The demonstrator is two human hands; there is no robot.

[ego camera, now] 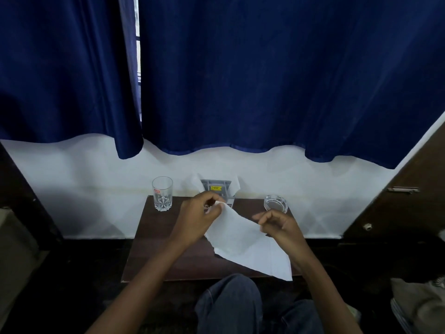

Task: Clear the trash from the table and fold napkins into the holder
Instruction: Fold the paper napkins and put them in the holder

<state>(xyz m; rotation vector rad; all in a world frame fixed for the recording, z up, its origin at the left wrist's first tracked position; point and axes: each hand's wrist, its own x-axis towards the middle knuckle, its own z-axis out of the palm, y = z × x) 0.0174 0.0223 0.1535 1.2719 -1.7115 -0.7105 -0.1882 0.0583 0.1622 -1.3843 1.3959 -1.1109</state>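
Over the middle of the dark tabletop (pixel 154 242), both hands grasp one white napkin (pixel 243 244): the left hand (pixel 199 218) pinches its far corner, the right hand (pixel 277 225) pinches its right edge, and its near corner hangs past the tabletop's near edge. At the far edge stand a glass (pixel 162 193) toward the left corner, a grey napkin holder (pixel 216 186) in the middle and a glass ashtray (pixel 276 203) toward the right corner.

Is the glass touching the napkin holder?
Apart. The head view shows bare wall and table edge between the glass and the holder; the left hand is beside neither.
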